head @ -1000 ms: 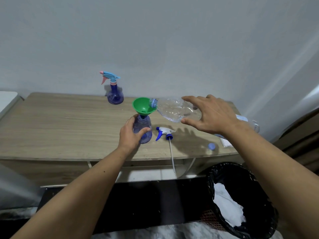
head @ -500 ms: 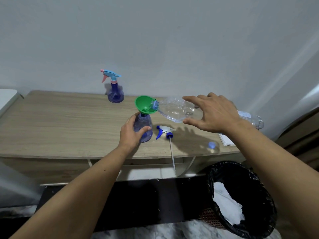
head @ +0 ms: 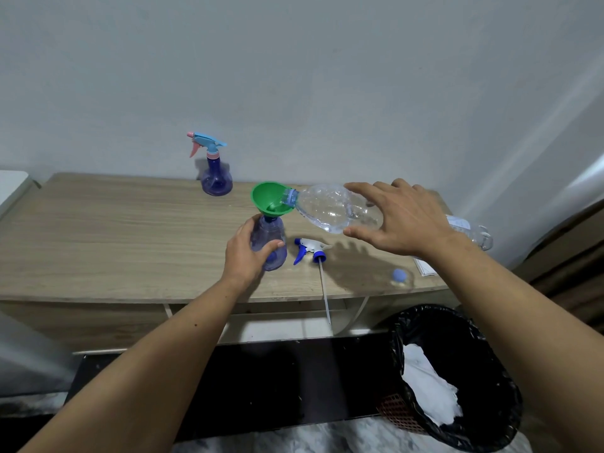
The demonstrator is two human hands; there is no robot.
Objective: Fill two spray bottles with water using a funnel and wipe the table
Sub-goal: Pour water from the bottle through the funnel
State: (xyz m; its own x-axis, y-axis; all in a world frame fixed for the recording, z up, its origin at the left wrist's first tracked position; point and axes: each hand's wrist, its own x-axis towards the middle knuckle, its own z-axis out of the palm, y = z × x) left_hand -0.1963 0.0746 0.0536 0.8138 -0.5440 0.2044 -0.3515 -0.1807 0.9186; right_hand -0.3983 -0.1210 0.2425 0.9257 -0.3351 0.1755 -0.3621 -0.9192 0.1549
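both forearms are bare from the lower frame edge up to the wrists, with no sleeve showing. the left hand and right hand wear no gloves, rings, watch or bands. fingernails are short.

On the tabletop a funnel sat in an open spray bottle; a second spray bottle stood behind it to the left. A loose sprayer head lay just right (its tube overhanging the front edge), a cap farther right, a bin below.
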